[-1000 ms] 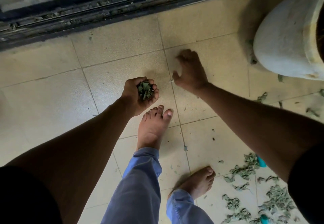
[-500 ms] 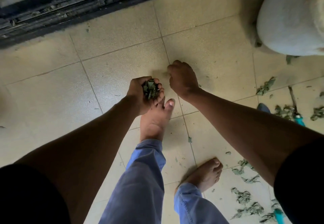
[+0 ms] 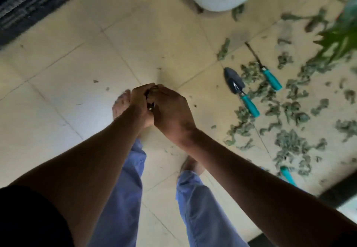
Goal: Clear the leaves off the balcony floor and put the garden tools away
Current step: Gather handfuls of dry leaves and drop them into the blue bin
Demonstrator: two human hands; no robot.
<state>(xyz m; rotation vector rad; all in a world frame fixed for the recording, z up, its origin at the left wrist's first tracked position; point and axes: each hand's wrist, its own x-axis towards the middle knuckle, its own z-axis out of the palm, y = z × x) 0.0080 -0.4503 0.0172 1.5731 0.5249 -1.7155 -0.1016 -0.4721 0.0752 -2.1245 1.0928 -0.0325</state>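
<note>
Together, your left hand (image 3: 138, 103) and right hand (image 3: 171, 109) cup one clump of gathered leaves (image 3: 153, 89) above the floor (image 3: 77, 92), fingers curled round it so nothing spills; most leaves (image 3: 289, 111) lie scattered toward the floor's right edge; trowel (image 3: 238, 90) and a second teal-handled tool (image 3: 265, 71) lie among them, uncollected, probably left until the sweeping is done.

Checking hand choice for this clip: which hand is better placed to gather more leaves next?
Probably the right hand: the left hand already holds a clump of leaves, and the scattered leaves lie on the person's right.
</note>
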